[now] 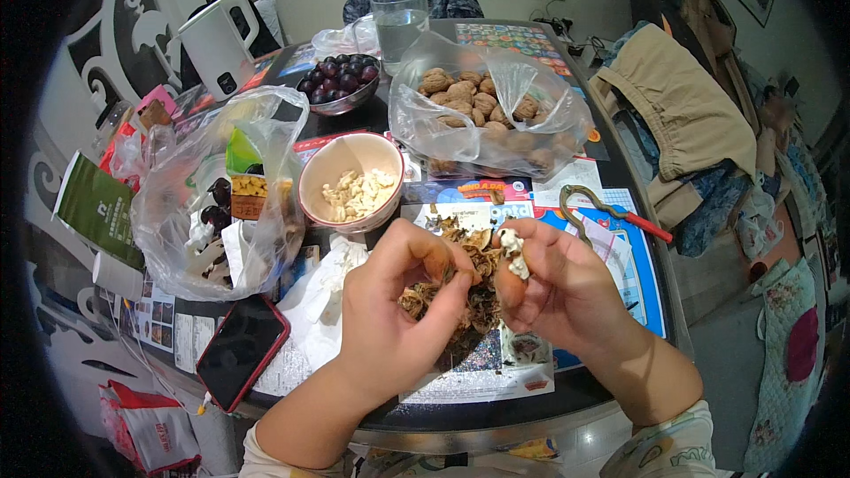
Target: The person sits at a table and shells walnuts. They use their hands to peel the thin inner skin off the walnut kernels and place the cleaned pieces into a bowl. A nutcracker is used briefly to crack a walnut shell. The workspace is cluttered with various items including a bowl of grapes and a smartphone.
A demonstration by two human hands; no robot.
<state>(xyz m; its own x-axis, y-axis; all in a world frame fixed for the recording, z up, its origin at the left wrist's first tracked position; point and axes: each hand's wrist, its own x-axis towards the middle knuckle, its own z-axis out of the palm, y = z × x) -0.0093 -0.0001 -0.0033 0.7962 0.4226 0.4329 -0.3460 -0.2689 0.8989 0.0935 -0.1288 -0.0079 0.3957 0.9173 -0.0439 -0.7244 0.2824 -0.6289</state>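
Between the thumb and fingers of my right hand [558, 279] is a pale, partly peeled walnut kernel [514, 253]. My left hand [415, 305] pinches a small brown scrap [470, 275], likely skin or shell. Both hands are over a pile of brown walnut shells and skins [483, 309] on printed sheets. Just beyond my left hand, a white bowl with a red rim [352, 139] holds pale kernel pieces [358, 194]. Whole walnuts [475, 99] fill a clear plastic bag [431, 136] farther back. A metal nutcracker with a red grip [614, 212] lies right of the pile.
At the left are a plastic bag of waste [272, 245], crumpled tissue [325, 302] and a phone with a red edge [242, 352] by the table edge. Behind stand a bowl of grapes [339, 101], a glass of water [400, 33] and a white kettle [212, 46].
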